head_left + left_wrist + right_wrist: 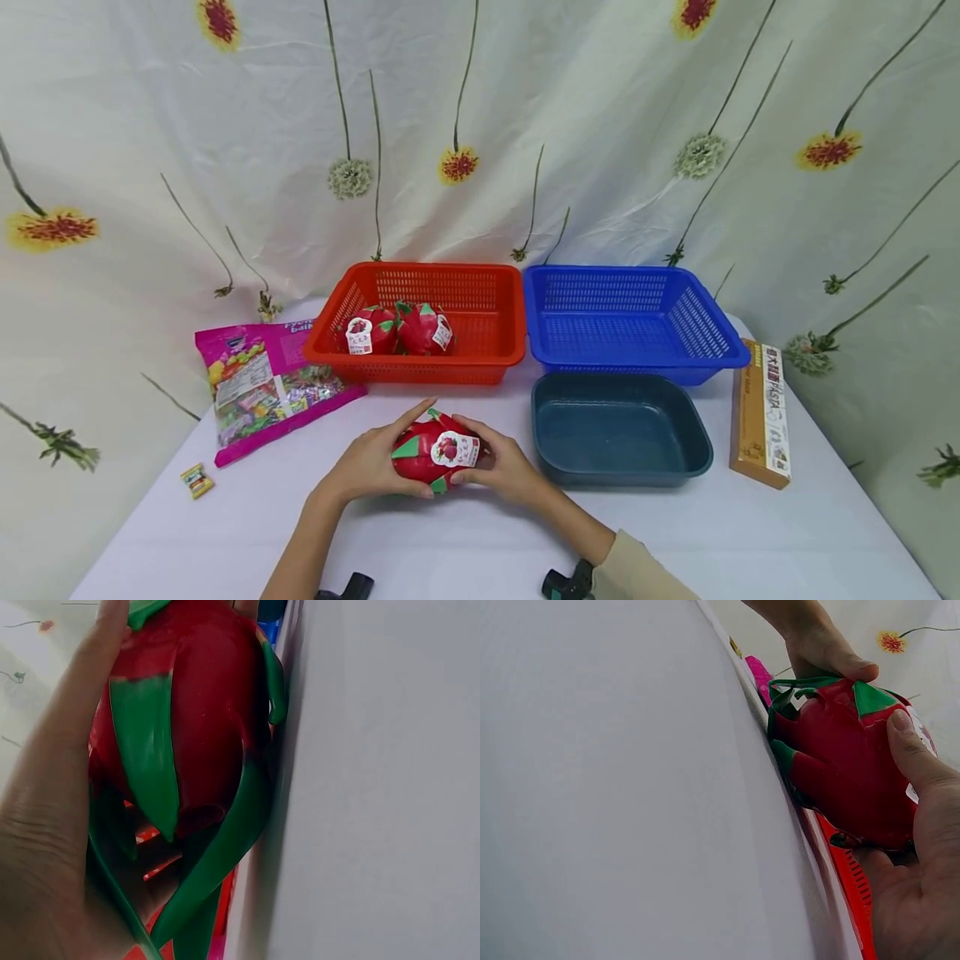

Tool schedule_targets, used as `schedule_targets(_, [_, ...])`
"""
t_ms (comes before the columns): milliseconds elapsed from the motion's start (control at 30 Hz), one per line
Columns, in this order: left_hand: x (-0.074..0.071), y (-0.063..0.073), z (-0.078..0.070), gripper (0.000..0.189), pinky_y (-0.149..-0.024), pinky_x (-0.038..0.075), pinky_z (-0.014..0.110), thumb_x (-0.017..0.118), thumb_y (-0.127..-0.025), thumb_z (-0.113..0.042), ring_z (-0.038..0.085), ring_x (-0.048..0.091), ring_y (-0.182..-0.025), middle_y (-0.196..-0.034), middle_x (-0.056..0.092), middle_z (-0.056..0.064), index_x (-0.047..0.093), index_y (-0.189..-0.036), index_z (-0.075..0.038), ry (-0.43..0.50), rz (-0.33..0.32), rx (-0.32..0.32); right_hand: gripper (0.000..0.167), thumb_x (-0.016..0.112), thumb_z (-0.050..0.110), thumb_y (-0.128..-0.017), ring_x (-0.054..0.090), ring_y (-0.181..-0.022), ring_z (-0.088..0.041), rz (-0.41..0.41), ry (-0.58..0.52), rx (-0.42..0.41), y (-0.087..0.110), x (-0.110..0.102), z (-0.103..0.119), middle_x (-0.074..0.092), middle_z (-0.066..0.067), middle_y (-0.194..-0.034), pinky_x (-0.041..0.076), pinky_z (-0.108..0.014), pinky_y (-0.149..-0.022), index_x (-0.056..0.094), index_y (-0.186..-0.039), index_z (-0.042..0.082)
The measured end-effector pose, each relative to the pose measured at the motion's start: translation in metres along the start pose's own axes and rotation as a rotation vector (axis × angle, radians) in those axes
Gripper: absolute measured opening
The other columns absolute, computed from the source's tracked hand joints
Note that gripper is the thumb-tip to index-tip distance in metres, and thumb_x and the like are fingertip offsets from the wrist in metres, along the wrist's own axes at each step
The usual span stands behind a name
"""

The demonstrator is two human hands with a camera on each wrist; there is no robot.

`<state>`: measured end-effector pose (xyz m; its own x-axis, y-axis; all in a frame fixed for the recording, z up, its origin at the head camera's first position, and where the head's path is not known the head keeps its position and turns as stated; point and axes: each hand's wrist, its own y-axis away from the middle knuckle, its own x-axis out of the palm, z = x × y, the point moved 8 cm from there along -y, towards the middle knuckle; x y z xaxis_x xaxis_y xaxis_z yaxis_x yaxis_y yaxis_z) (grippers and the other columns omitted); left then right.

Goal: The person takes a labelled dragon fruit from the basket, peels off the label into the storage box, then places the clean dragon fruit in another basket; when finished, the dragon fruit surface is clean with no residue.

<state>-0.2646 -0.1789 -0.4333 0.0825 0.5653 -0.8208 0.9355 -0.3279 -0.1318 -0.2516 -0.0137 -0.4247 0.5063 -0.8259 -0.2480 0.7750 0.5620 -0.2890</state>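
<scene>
Both hands grip one red dragon fruit [420, 454] with green scales and a white label, low over the table in front of the red basket. The left hand [375, 462] clasps it from the left, with the thumb on the near side. On the other end, the right hand [498, 462] curls its fingers and thumb round the fruit. In the left wrist view, long green tips of the dragon fruit [202, 712] point towards the left palm. Two more labelled dragon fruits [378, 321] sit side by side in the left part of the red basket [480, 367].
Beside the red basket stands a blue basket [637, 358]. A dark teal tray [622, 477] lies in front of it, right of the hands. Farther right is a pasta box [750, 417]. At the left lie a pink candy bag [277, 383] and a small wrapped candy [197, 481].
</scene>
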Motion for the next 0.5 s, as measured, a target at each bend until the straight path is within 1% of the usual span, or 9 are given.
schedule_targets(167, [-0.0013, 0.0002, -0.0036, 0.105, -0.072, 0.053, 0.037, 0.078, -0.052, -0.064, 0.021, 0.055, -0.1, -0.116, 0.058, -0.003, 0.024, -0.141, -0.048, -0.042, -0.007, 0.042, 0.073, 0.073, 0.004, -0.076, 0.053, -0.107, -0.017, 0.02, -0.027, -0.002, -0.001, 0.0004, -0.0005, 0.046, -0.012, -0.134, 0.049, -0.03, -0.086, 0.037, -0.14, 0.004])
schedule_targets(267, [-0.0021, 0.0001, -0.005, 0.105, -0.072, 0.053, 0.037, 0.078, -0.052, -0.063, 0.021, 0.055, -0.102, -0.117, 0.057, -0.003, 0.025, -0.141, -0.048, -0.036, -0.007, 0.058, 0.073, 0.072, 0.003, -0.077, 0.053, -0.107, -0.019, 0.03, -0.03, -0.018, -0.0012, 0.001, 0.0005, 0.045, -0.014, -0.134, 0.049, -0.03, -0.086, 0.036, -0.14, 0.002])
schedule_targets(367, [-0.0015, 0.0003, -0.0045, 0.104, -0.072, 0.053, 0.037, 0.079, -0.051, -0.062, 0.021, 0.053, -0.105, -0.119, 0.055, -0.005, 0.027, -0.14, -0.048, -0.016, 0.0, 0.052, 0.072, 0.071, 0.003, -0.078, 0.052, -0.108, -0.02, 0.036, -0.024, -0.027, -0.001, 0.0021, 0.0007, 0.045, -0.016, -0.134, 0.049, -0.03, -0.086, 0.034, -0.141, 0.001])
schedule_targets(500, [0.0001, 0.0006, -0.0018, 0.101, -0.072, 0.053, 0.037, 0.08, -0.052, -0.06, 0.02, 0.051, -0.107, -0.12, 0.054, -0.006, 0.028, -0.138, -0.05, 0.02, 0.001, 0.028, 0.072, 0.071, 0.003, -0.078, 0.051, -0.11, -0.02, 0.033, -0.017, -0.023, -0.0009, 0.0027, 0.0001, 0.044, -0.015, -0.135, 0.048, -0.031, -0.088, 0.035, -0.14, 0.001])
